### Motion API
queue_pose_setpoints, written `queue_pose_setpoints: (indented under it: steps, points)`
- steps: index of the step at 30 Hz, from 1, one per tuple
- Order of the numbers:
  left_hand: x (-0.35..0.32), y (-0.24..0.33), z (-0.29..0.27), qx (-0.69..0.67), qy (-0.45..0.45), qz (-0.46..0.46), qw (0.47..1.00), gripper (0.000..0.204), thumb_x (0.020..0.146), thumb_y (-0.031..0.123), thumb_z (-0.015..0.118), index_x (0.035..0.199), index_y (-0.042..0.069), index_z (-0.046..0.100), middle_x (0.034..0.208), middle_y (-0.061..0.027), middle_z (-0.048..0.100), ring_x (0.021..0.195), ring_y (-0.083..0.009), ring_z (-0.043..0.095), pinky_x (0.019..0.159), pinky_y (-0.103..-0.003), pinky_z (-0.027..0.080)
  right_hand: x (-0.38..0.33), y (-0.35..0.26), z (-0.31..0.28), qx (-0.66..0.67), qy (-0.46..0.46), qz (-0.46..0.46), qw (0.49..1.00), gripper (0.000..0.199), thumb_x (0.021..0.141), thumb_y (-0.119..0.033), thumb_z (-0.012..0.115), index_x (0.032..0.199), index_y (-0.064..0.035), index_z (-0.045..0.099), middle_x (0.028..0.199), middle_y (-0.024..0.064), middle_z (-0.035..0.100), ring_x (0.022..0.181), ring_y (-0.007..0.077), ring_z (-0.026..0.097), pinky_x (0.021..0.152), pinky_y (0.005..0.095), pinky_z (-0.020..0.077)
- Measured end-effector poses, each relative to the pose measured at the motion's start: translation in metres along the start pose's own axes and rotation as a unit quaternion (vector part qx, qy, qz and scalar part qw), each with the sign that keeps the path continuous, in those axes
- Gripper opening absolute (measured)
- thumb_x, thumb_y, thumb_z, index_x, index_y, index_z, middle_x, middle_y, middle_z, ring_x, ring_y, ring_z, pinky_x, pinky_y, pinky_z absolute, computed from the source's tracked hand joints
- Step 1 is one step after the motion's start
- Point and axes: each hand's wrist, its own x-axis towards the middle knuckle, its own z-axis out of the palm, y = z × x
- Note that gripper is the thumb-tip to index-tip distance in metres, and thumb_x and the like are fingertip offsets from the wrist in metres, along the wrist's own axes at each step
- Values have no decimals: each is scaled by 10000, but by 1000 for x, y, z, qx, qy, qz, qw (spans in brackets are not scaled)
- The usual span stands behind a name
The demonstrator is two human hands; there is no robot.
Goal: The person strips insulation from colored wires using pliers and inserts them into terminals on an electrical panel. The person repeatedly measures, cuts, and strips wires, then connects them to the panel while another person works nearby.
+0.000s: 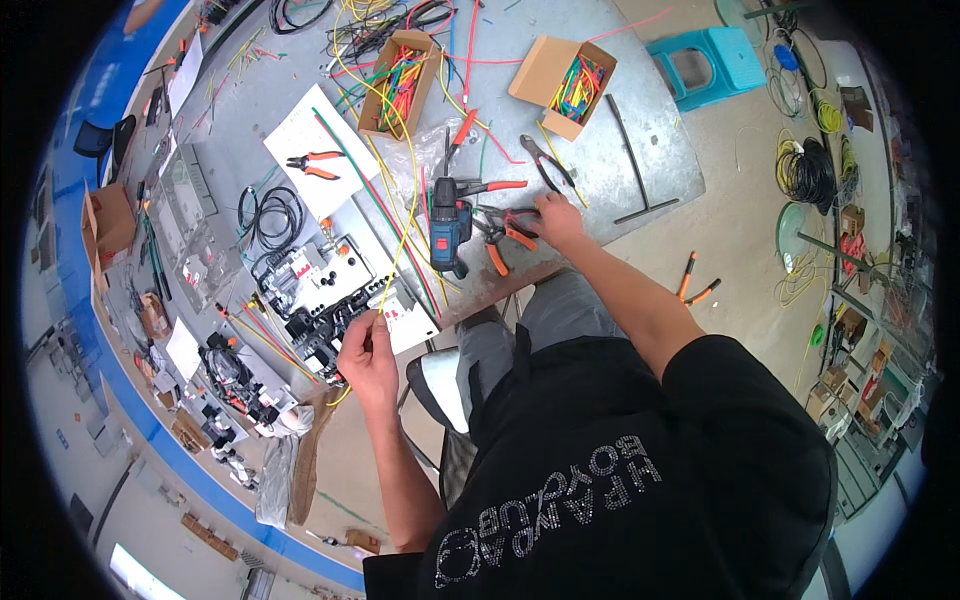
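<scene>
My left hand (368, 357) is closed in a pinch on a thin yellow wire (401, 248), which runs up across the bench. Beside that hand is a panel of black and white electrical components (325, 330). My right hand (558, 222) is at the bench's near edge, its fingers closed on the red handle of a pair of pliers (518, 217). Another tool with orange handles (497, 258) lies right against those pliers, and their jaws overlap. A blue and black cordless drill (446, 228) rests just left of them. Cutters with long dark handles (548, 165) lie beyond my right hand.
Two cardboard boxes, one left (418, 42) and one right (540, 75), hold coloured wire pieces. Orange-handled wire strippers (317, 165) lie on white paper (300, 120). A black T-shaped bar (630, 150) is at the bench's right. A blue stool (735, 65) and cable coils (805, 170) are beyond.
</scene>
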Motion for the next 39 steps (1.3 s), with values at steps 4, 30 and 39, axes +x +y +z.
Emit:
queue_pose_setpoints:
  steps: [4, 30, 39]
  points:
    - [-6, 6, 14, 19, 13, 6, 1000, 173, 980, 128, 653, 1043, -26, 703, 802, 31, 592, 732, -43, 479, 648, -205, 391, 14, -15, 2, -43, 3, -86, 995, 549, 764, -335, 824, 1195, -77, 603, 1190, 118, 609, 1181, 308, 571, 947, 478, 485]
    - [-11, 40, 46, -26, 26, 3, 999, 137, 953, 45, 651, 1056, -26, 707, 806, 23, 610, 702, -38, 489, 624, -211, 409, 91, 31, -34, 39, 11, 63, 997, 362, 798, -394, 789, 948, -74, 712, 979, 183, 717, 927, 349, 717, 786, 453, 559]
    - [-12, 67, 54, -38, 44, 13, 998, 133, 925, 80, 661, 1015, -8, 705, 706, -48, 602, 615, -93, 508, 581, -268, 430, -44, -2, -124, 350, 98, -175, 915, 258, 887, -205, 758, 991, 26, 711, 1286, 171, 635, 1201, 275, 597, 1023, 369, 458]
